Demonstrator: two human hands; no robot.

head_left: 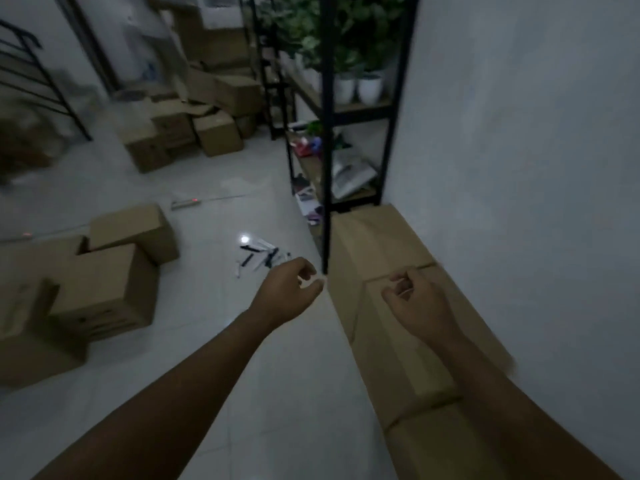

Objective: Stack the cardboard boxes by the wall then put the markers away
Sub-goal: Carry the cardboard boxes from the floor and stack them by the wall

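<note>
Two bare forearms, sleeveless to the frame edge, left hand (289, 289) and right hand (417, 301) ringless, ungloved.

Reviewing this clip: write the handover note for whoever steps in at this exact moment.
Left hand: loosely curled, holding nothing, over the floor.
Right hand: loosely curled, holding nothing, above the stacked boxes by the wall.
Done: some boxes stand along the wall beside the black shelf.
Left: loose boxes at the left and a further pile at the back remain unstacked; the markers lie scattered on the floor, untouched.
</note>
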